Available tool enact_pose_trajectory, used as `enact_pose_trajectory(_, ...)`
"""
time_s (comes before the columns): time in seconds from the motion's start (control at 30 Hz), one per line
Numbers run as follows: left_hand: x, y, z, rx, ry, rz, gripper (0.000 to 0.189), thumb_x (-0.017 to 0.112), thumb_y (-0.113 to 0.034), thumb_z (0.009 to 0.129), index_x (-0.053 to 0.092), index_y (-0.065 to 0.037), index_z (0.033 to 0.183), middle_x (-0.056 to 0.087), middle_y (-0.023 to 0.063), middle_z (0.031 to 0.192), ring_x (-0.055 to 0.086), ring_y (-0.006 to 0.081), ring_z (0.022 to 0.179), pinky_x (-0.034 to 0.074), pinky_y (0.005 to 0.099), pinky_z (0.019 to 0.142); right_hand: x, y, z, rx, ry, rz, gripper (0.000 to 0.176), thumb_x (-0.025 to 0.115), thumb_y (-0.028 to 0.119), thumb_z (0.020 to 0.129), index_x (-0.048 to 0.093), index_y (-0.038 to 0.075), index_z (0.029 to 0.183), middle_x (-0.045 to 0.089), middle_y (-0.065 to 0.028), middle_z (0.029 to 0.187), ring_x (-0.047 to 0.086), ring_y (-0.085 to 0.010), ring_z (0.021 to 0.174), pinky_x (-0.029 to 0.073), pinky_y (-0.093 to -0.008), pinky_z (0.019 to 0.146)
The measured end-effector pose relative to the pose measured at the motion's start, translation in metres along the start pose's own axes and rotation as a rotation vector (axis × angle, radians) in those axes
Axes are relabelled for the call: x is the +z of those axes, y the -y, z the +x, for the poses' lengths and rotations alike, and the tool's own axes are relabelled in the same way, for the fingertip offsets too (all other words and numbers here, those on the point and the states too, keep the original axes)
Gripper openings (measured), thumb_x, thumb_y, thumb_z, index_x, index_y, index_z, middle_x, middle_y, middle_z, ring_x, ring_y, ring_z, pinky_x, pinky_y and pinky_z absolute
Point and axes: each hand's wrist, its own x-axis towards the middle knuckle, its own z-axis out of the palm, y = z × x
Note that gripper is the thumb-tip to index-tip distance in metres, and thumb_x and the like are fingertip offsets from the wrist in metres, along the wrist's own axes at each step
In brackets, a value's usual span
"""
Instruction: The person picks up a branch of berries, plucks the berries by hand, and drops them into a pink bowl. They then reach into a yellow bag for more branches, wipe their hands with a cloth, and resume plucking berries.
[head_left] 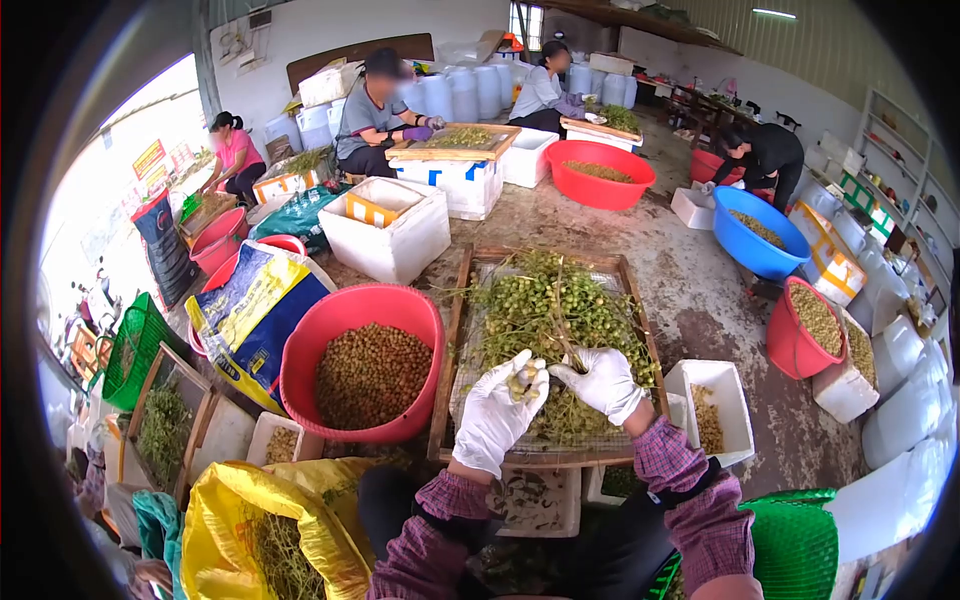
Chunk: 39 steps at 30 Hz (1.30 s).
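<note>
My left hand [503, 410], in a white glove, curls around a few small, round, pale green fruits [522, 380]. My right hand [603, 383], also gloved, has its thumb and fingers closed on a thin stem [562, 325]. Both hands are over the near half of a wood-framed mesh screen [463, 330]. Heaped on that screen are green sprigs [545, 295] bearing many round fruits. Some of the sprigs lie behind and beneath my hands.
A red tub [430, 335] of brownish fruits stands left of the screen, a white foam box [738, 445] to its right. Near my legs are a yellow sack [220, 510] of stems and a green basket [800, 540]. Several people work farther back among tubs.
</note>
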Motion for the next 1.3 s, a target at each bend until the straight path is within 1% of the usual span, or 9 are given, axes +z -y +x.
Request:
enact_pose_trajectory(0.23,-0.013,-0.006,0.007,-0.024,0.312,-0.04,0.045,0.047,-0.022,0.09,0.042,-0.001,0.13,0.045,0.0158,0.129,0.038,0.029,0.125,0.024,0.0424,0.109,0.005,-0.007,-0.002,-0.047,-0.116,0.109,0.014,0.065,0.02,0.074,0.069,0.012,0.084,0.059,-0.0128,0.06,0.059,-0.0294,0.051,0.046,-0.0354,0.047)
enact_pose_trajectory(0.43,-0.012,-0.001,0.009,0.038,0.216,-0.057,0.03,0.049,-0.02,0.091,0.053,-0.004,0.116,0.051,0.0058,0.09,0.049,0.0203,0.086,0.042,0.0322,0.083,0.005,0.017,0.0,-0.258,-0.208,0.161,0.016,0.07,0.02,0.076,0.07,0.007,0.086,0.058,-0.0118,0.055,0.055,-0.0231,0.042,0.042,-0.0307,0.042)
enact_pose_trajectory(0.7,-0.047,-0.025,0.032,-0.281,0.165,-0.347,0.023,0.05,-0.026,0.093,0.06,-0.005,0.093,0.046,0.0009,0.069,0.038,0.0109,0.059,0.034,0.0218,0.051,0.013,0.009,-0.002,-0.106,-0.198,0.332,0.016,0.071,0.019,0.075,0.07,0.008,0.087,0.059,-0.0117,0.056,0.057,-0.0196,0.044,0.044,-0.0276,0.045)
enact_pose_trajectory(0.87,-0.041,-0.137,0.06,0.33,-0.154,0.278,0.017,0.056,-0.012,0.09,0.058,0.0,0.102,0.059,0.0048,0.08,0.043,0.0072,0.054,0.036,0.0193,0.048,0.006,-0.018,-0.005,-0.021,-0.255,0.413,0.014,0.072,0.015,0.076,0.069,0.003,0.083,0.063,-0.0099,0.061,0.059,-0.0124,0.05,0.047,-0.0275,0.051)
enact_pose_trajectory(0.93,-0.044,-0.182,0.057,0.618,-0.388,0.949,0.035,0.061,-0.014,0.087,0.052,-0.008,0.12,0.06,0.0076,0.105,0.058,0.0171,0.084,0.049,0.0326,0.07,-0.011,-0.02,-0.005,0.22,-0.172,0.503,0.011,0.071,0.011,0.08,0.068,0.001,0.083,0.066,-0.0039,0.066,0.055,-0.0077,0.053,0.045,-0.0243,0.051)
enact_pose_trajectory(1.0,-0.132,-0.261,0.097,0.34,-0.894,1.9,0.057,0.046,-0.031,0.093,0.017,-0.027,0.142,0.02,0.0122,0.144,0.034,0.0448,0.12,0.035,0.0543,0.095,-0.019,-0.027,0.0,0.359,-0.177,0.799,0.014,0.068,0.014,0.083,0.068,0.001,0.085,0.067,-0.0035,0.07,0.054,-0.0073,0.052,0.042,-0.0229,0.048)
enact_pose_trajectory(1.1,-0.142,-0.276,0.095,0.349,-1.254,2.033,0.067,0.046,-0.039,0.093,0.009,-0.02,0.146,0.006,0.0186,0.15,0.024,0.0518,0.129,0.03,0.053,0.102,-0.024,-0.03,0.01,0.367,-0.22,0.962,0.022,0.062,0.022,0.089,0.067,0.001,0.084,0.067,-0.0047,0.072,0.051,-0.006,0.048,0.038,-0.0211,0.045)
enact_pose_trajectory(1.23,-0.133,-0.269,0.089,0.813,-0.681,1.807,0.052,0.054,-0.033,0.091,0.042,-0.004,0.132,0.048,0.0199,0.129,0.053,0.034,0.112,0.044,0.0402,0.091,-0.037,-0.028,0.009,0.437,-0.06,0.848,0.036,0.055,0.036,0.092,0.068,0.003,0.082,0.065,-0.0041,0.066,0.045,-0.006,0.043,0.034,-0.0205,0.042)
enact_pose_trajectory(1.3,-0.085,-0.217,0.077,0.498,-0.266,1.151,0.026,0.055,-0.022,0.092,0.061,-0.004,0.11,0.066,0.0075,0.095,0.063,0.0123,0.077,0.051,0.0241,0.066,-0.038,-0.024,0.01,0.424,-0.016,0.869,0.033,0.056,0.033,0.091,0.068,0.004,0.082,0.065,-0.004,0.065,0.046,-0.0064,0.044,0.033,-0.0204,0.043)
